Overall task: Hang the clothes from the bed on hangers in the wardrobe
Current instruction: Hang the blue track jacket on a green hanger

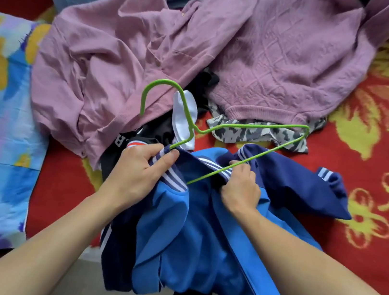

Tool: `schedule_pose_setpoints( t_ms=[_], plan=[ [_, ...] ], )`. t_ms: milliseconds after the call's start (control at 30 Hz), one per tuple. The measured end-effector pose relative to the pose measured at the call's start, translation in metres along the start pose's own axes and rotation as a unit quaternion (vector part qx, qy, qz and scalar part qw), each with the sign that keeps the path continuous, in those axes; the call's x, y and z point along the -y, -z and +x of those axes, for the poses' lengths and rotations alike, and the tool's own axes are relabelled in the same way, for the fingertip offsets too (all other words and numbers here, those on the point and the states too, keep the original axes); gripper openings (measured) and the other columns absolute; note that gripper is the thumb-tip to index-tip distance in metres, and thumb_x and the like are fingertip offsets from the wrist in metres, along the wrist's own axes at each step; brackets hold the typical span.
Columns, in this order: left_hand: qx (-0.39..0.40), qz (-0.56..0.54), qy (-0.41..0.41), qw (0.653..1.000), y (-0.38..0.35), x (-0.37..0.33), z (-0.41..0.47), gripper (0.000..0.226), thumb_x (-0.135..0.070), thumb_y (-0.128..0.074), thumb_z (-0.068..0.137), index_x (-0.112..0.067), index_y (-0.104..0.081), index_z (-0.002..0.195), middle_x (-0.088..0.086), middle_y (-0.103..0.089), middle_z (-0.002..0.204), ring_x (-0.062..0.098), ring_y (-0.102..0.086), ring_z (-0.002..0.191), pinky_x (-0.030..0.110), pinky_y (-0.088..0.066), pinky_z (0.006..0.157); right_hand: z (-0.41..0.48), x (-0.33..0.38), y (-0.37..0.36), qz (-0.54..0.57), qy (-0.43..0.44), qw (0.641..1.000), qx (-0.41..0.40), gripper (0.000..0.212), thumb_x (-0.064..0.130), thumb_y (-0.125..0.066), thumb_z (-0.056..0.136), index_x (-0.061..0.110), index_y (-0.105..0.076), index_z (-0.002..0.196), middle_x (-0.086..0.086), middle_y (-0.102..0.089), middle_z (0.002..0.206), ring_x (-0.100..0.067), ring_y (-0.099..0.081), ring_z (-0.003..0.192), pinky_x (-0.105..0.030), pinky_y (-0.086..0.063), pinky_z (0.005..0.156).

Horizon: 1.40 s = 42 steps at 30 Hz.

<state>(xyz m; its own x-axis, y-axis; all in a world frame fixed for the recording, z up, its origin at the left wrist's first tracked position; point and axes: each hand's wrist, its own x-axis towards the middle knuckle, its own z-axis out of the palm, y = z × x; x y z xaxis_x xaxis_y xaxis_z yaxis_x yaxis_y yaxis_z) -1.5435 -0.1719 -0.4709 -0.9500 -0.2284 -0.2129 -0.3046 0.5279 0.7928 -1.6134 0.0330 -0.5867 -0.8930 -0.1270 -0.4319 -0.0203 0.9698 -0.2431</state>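
Your left hand [139,172] pinches the striped shoulder of the blue jacket [200,236] so the opening stays taut, while your right hand [241,187] curls around the collar fabric beside the green hanger [254,126], apparently to feed one arm of the wire inside. The jacket hangs over the bed [373,174] edge, with the purple clothes [277,58] still piled behind.

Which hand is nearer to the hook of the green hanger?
Left. The left hand pinches the blue jacket directly below the hook; the right hand grips the jacket farther right.
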Motion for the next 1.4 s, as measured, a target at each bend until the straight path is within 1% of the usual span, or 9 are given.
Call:
schedule_pose_setpoints(
  t_ms=[300, 567, 700, 800, 900, 967, 1033, 1167, 1400],
  plan=[
    [0.014, 0.252, -0.022, 0.967, 0.010, 0.056, -0.011, 0.054, -0.069, -0.039, 0.079, -0.021, -0.036, 0.056, -0.004, -0.037, 0.043, 0.020, -0.045, 0.050, 0.032, -0.031, 0.048, 0.074, -0.136, 0.109, 0.202, -0.167, 0.961, -0.083, 0.026, 0.003, -0.054, 0.076, 0.016, -0.075, 0.085, -0.011, -0.071, 0.085, -0.030, -0.063, 0.083, -0.031, -0.046, 0.071],
    [-0.061, 0.284, 0.114, 0.950, -0.031, 0.045, 0.004, 0.046, -0.053, -0.050, 0.091, -0.017, -0.044, 0.063, 0.019, -0.064, 0.078, 0.043, -0.059, 0.081, 0.038, -0.035, 0.061, 0.022, -0.055, 0.110, 0.385, 0.055, 0.921, -0.038, 0.020, 0.011, -0.046, 0.062, 0.020, -0.045, 0.044, 0.014, -0.033, 0.045, 0.000, -0.028, 0.044, -0.023, -0.021, 0.044],
    [-0.109, 0.215, 0.110, 0.964, -0.026, 0.049, 0.016, 0.049, -0.054, -0.051, 0.091, -0.015, -0.048, 0.062, 0.015, -0.057, 0.063, 0.042, -0.058, 0.073, 0.040, -0.039, 0.059, -0.036, -0.046, 0.069, 0.192, 0.198, 0.956, 0.096, 0.012, 0.030, -0.044, 0.071, 0.025, -0.050, 0.062, 0.007, -0.046, 0.054, -0.010, -0.046, 0.056, -0.034, -0.037, 0.054],
    [-0.112, 0.197, 0.030, 0.974, -0.019, 0.037, 0.012, 0.044, -0.053, -0.050, 0.087, -0.023, -0.035, 0.057, 0.002, -0.042, 0.051, 0.036, -0.048, 0.059, 0.042, -0.041, 0.055, -0.049, -0.052, 0.057, -0.048, 0.237, 0.938, 0.250, 0.030, 0.050, -0.055, 0.079, 0.029, -0.064, 0.099, 0.005, -0.065, 0.096, -0.022, -0.059, 0.094, -0.035, -0.046, 0.075],
    [-0.116, 0.179, -0.013, 0.977, -0.013, 0.036, 0.006, 0.045, -0.054, -0.045, 0.087, -0.018, -0.040, 0.061, 0.001, -0.040, 0.054, 0.030, -0.045, 0.057, 0.041, -0.039, 0.053, -0.040, -0.047, 0.078, 0.048, 0.235, 0.967, 0.087, 0.039, 0.060, -0.056, 0.077, 0.026, -0.071, 0.088, 0.007, -0.067, 0.085, -0.014, -0.063, 0.082, -0.032, -0.049, 0.071],
    [-0.123, 0.179, -0.023, 0.976, -0.013, 0.038, 0.002, 0.049, -0.054, -0.043, 0.088, -0.011, -0.054, 0.069, 0.002, -0.049, 0.059, 0.028, -0.049, 0.060, 0.043, -0.041, 0.055, -0.028, -0.038, 0.097, 0.130, 0.264, 0.947, -0.129, 0.029, 0.051, -0.061, 0.078, 0.023, -0.066, 0.076, 0.006, -0.060, 0.075, -0.013, -0.058, 0.069, -0.033, -0.049, 0.062],
    [-0.126, 0.182, -0.046, 0.974, -0.019, 0.031, -0.002, 0.047, -0.052, -0.044, 0.089, -0.010, -0.057, 0.071, 0.000, -0.051, 0.061, 0.026, -0.049, 0.059, 0.041, -0.042, 0.055, -0.017, -0.023, 0.111, 0.130, 0.289, 0.927, -0.202, 0.028, 0.048, -0.065, 0.078, 0.024, -0.067, 0.091, 0.005, -0.059, 0.087, -0.014, -0.059, 0.077, -0.029, -0.048, 0.062],
    [-0.134, 0.157, -0.089, 0.974, -0.028, 0.012, -0.010, 0.037, -0.042, -0.049, 0.090, -0.014, -0.050, 0.066, -0.007, -0.037, 0.059, 0.013, -0.035, 0.057, 0.035, -0.038, 0.051, 0.004, 0.004, 0.108, 0.025, 0.347, 0.916, -0.199, 0.026, 0.043, -0.063, 0.080, 0.024, -0.071, 0.097, 0.004, -0.063, 0.092, -0.023, -0.058, 0.086, -0.033, -0.051, 0.061],
    [-0.064, 0.254, -0.088, 0.961, 0.008, 0.050, -0.006, 0.042, -0.044, -0.038, 0.092, -0.020, -0.070, 0.106, -0.002, -0.063, 0.094, 0.029, -0.057, 0.087, 0.045, -0.045, 0.073, 0.011, -0.023, 0.100, 0.031, 0.350, 0.933, -0.070, 0.037, 0.050, -0.040, 0.093, 0.029, -0.069, 0.101, 0.003, -0.073, 0.087, -0.028, -0.067, 0.082, -0.040, -0.051, 0.064]
  ],
)
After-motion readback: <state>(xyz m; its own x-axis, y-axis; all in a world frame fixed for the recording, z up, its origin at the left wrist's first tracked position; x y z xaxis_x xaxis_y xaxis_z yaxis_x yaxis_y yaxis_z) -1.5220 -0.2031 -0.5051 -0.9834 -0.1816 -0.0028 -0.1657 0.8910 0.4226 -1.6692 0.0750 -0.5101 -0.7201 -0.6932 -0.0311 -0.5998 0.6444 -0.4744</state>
